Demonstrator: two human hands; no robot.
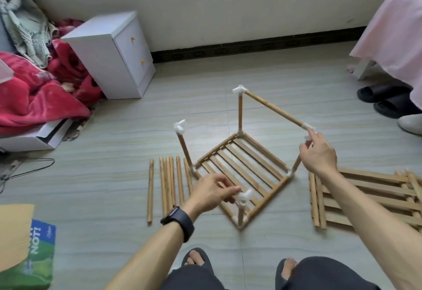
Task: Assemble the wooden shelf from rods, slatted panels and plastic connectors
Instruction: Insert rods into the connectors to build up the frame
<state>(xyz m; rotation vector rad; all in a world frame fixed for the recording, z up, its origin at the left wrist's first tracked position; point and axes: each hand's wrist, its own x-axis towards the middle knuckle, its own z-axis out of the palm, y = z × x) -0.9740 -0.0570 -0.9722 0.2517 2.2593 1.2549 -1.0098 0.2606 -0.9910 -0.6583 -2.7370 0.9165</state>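
On the floor point(137, 134) ahead of your feet stands the half-built shelf point(242, 168): a slatted panel point(239, 164) lies flat as its base, turned corner-on to you, with an upright rod rising from each corner. Each upright carries a white connector on top. One top rod point(274, 109) runs from the far connector point(239, 90) down to the right connector point(308, 127); the left connector point(180, 126) has no top rod in it.

Your left hand point(212, 192), with a dark watch point(179, 222) on the wrist, pinches the near connector point(244, 195) between thumb and curled fingers, at the top of the near upright. Your right hand point(318, 152) reaches the right connector, forefinger stretched onto it and thumb just under, pinching it where the top rod ends.

Loose rods point(169, 184) lie side by side on the floor just left of the shelf. Spare panels point(365, 198) lie stacked to its right, under your right forearm. Farther off, a white cabinet point(112, 54) stands by the wall beside a red blanket point(34, 93), and black slippers point(383, 100) sit at the right.
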